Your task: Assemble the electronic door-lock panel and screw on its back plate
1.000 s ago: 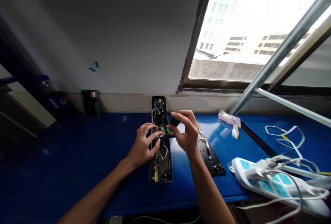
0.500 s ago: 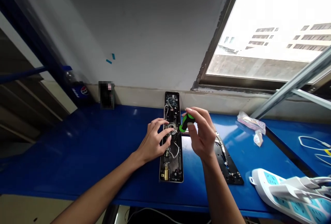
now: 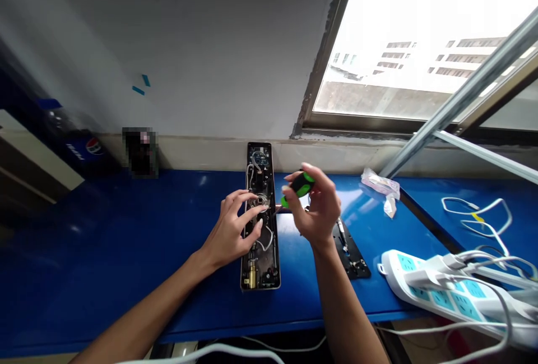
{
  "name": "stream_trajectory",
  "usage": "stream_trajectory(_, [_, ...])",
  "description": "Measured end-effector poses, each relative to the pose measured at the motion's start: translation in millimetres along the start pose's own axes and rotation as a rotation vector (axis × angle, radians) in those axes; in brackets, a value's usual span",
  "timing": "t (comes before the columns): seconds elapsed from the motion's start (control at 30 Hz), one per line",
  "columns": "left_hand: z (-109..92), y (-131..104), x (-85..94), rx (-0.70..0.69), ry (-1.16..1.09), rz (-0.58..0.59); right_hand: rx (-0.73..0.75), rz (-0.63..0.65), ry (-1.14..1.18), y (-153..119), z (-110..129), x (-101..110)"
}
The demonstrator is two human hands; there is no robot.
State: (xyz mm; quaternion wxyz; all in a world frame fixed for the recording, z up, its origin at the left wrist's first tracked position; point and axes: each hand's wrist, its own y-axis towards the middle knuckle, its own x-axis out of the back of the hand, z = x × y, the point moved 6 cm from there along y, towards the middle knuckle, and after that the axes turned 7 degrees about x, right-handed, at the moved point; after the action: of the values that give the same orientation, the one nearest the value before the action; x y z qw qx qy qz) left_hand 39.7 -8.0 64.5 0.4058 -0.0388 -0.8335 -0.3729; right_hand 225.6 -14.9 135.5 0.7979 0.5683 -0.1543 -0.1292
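Note:
A long black open housing (image 3: 263,252) lies upright in the view on the blue table, with white wires, a circuit board at its far end and a brass cylinder (image 3: 252,275) at its near end. Over its middle rests my left hand (image 3: 235,226), fingers bent and spread, the fingertips at a round part inside. My right hand (image 3: 315,201) grips a green and black screwdriver (image 3: 301,184) by the handle, just right of the housing. The shaft slants down and left toward the housing's middle; whether its tip touches anything is too small to tell.
Behind my right forearm lies a black plate (image 3: 355,260) with parts on it. A white power strip (image 3: 445,291) with plugs and cables sits at right, a plastic bag (image 3: 380,183) behind it. A Pepsi bottle (image 3: 84,148) stands far left, near the wall.
The view has swung to the right, so things appear further left. My right hand has turned the screwdriver handle to a flatter slant. My left hand remains on the housing.

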Motion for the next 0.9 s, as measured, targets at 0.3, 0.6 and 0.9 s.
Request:
stream_trajectory(0.3, [-15, -4, -5.9, -0.079, -0.023, 0.096, -0.119, 0.253, -0.193, 2, -37, 24])
stream_trajectory(0.6, [-8, -2, -6.1, -0.054, -0.003, 0.060, -0.169, 0.344, -0.178, -7, -51, 17])
stream_trajectory(0.9, [-5, 1, 6.2, -0.079, -0.040, 0.060, -0.251, -0.065, -0.022, -1, -38, 27])
